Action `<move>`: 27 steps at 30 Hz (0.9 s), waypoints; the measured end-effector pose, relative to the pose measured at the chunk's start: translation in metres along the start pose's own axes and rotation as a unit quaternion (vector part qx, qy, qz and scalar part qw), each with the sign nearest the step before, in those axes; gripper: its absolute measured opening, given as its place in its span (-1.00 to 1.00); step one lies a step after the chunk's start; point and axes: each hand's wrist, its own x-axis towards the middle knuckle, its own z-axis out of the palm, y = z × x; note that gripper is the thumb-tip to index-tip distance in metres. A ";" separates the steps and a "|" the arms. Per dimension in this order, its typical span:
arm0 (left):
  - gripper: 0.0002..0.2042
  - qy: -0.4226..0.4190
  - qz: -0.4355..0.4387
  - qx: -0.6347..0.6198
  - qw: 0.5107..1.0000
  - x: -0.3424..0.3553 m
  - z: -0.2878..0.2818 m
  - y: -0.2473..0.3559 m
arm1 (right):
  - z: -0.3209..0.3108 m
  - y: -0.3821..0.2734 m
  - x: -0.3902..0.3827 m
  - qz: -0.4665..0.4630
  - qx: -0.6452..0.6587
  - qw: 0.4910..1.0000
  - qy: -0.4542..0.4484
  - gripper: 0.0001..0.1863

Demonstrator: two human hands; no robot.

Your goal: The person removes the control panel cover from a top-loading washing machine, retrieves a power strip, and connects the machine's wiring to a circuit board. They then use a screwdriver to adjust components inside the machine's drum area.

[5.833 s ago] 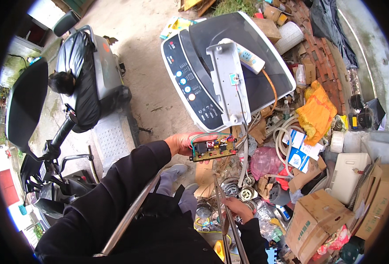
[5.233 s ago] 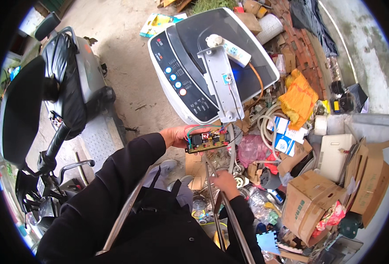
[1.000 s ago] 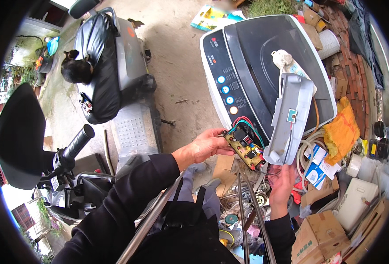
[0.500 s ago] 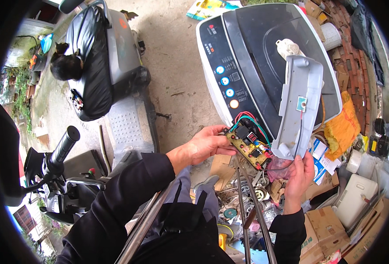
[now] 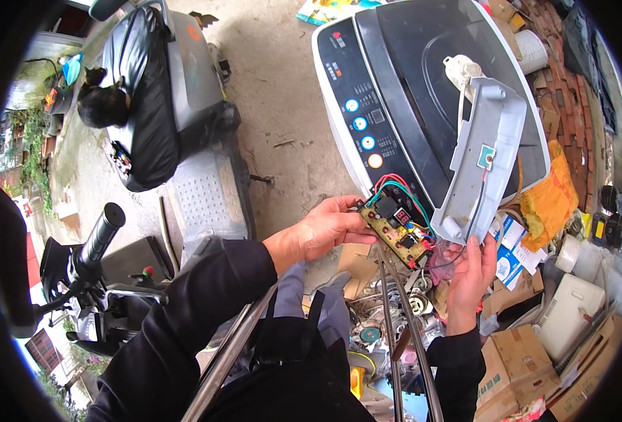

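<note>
My left hand [image 5: 325,228] pinches the left edge of a circuit board [image 5: 400,231] between thumb and fingers. Red push buttons and a lit two-digit red display are on the board. Red and green wires rise from its far end. My right hand [image 5: 471,278] grips the lower end of a grey plastic casing [image 5: 474,169], with part of the fingers hidden behind it. Inside the casing a small green sensor board [image 5: 486,157] has a dark wire running down toward my right hand. The casing leans over the dark lid of a top-loading washing machine [image 5: 423,91].
A white plug-like piece [image 5: 460,70] lies on the lid. Cardboard boxes [image 5: 513,369], a yellow cloth [image 5: 549,200] and loose parts crowd the right. Metal bars [image 5: 411,337] stand before me. At left are a scooter [image 5: 205,190] with a black cat [image 5: 103,102] and a handlebar [image 5: 98,235].
The casing has shifted a little right and tilted more to the right. My right hand's fingers have straightened somewhat at its lower end. My left hand still grips the circuit board.
</note>
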 end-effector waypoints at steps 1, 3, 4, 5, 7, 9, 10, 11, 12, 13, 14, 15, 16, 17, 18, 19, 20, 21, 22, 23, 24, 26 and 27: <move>-0.61 0.001 -0.001 -0.004 1.000 -0.001 -0.001 -0.001 | 0.000 -0.001 0.000 0.003 -0.001 1.000 -0.002 -0.61; -0.62 0.001 -0.003 -0.012 1.000 -0.002 0.003 0.000 | -0.001 0.000 0.001 0.010 0.004 1.000 -0.007 -0.62; -0.63 0.000 -0.001 -0.010 1.000 -0.002 0.003 0.000 | -0.001 0.000 0.002 0.013 0.007 1.000 -0.010 -0.63; -0.63 -0.001 0.001 -0.008 1.000 -0.003 0.002 0.000 | -0.001 0.001 0.001 0.015 0.007 1.000 -0.011 -0.63; -0.63 -0.002 0.002 -0.009 1.000 -0.002 0.002 -0.001 | -0.002 0.002 0.000 0.019 0.009 1.000 -0.012 -0.62; -0.64 0.001 -0.001 -0.013 1.000 -0.002 0.001 -0.001 | -0.001 0.002 -0.003 0.017 0.012 1.000 -0.003 -0.62; -0.64 0.000 0.001 -0.014 1.000 -0.002 0.000 -0.002 | -0.001 0.002 -0.004 0.015 0.014 1.000 0.001 -0.62; -0.64 -0.001 0.003 -0.015 1.000 -0.001 0.000 -0.002 | -0.001 0.002 -0.004 0.014 0.012 1.000 0.000 -0.62; -0.64 -0.002 0.005 -0.016 1.000 -0.001 -0.001 -0.003 | -0.002 0.003 -0.005 0.013 0.010 1.000 0.000 -0.62; -0.64 -0.002 0.003 -0.016 1.000 -0.002 -0.001 -0.003 | -0.002 0.003 -0.005 0.012 0.008 1.000 -0.001 -0.61; -0.64 -0.002 0.002 -0.015 1.000 -0.001 -0.001 -0.003 | -0.003 0.004 -0.006 0.013 0.017 1.000 0.000 -0.62; -0.64 -0.003 0.002 -0.015 1.000 -0.001 -0.001 -0.003 | -0.003 0.004 -0.006 0.014 0.025 1.000 0.001 -0.63; -0.64 -0.004 0.003 -0.016 1.000 -0.001 -0.001 -0.003 | -0.004 0.005 -0.007 0.015 0.033 0.999 0.001 -0.64; -0.64 -0.005 0.003 -0.017 1.000 -0.001 -0.001 -0.004 | -0.003 0.006 -0.009 0.017 0.039 0.999 0.013 -0.65; -0.63 -0.006 0.003 -0.019 1.000 -0.001 -0.002 -0.004 | -0.002 0.007 -0.011 0.019 0.046 0.998 0.024 -0.66; -0.63 -0.005 0.002 -0.020 1.000 0.000 -0.003 -0.005 | -0.002 0.008 -0.014 0.021 0.052 0.998 0.036 -0.66; -0.63 -0.004 0.002 -0.020 1.000 0.000 -0.002 -0.004 | -0.003 0.010 -0.016 0.034 0.068 0.996 0.043 -0.69; -0.63 -0.002 0.002 -0.020 1.000 0.000 -0.001 -0.004 | -0.005 0.013 -0.018 0.047 0.083 0.994 0.050 -0.71; -0.64 0.000 0.005 -0.018 1.000 -0.001 -0.001 -0.004 | -0.007 0.017 -0.021 0.060 0.099 0.992 0.057 -0.73; -0.64 0.002 0.007 -0.016 1.000 -0.001 0.000 -0.004 | -0.013 0.024 -0.024 0.073 0.100 0.991 0.056 -0.76; -0.65 0.003 0.008 -0.014 1.000 -0.001 0.000 -0.004 | -0.020 0.033 -0.027 0.085 0.101 0.990 0.054 -0.78; -0.66 0.004 0.007 -0.015 1.000 -0.001 0.000 -0.004 | -0.029 0.045 -0.034 0.131 0.065 0.989 0.038 -0.83; -0.67 0.005 0.006 -0.016 1.000 -0.002 0.000 -0.004 | -0.032 0.049 -0.038 0.165 0.028 0.986 0.023 -0.85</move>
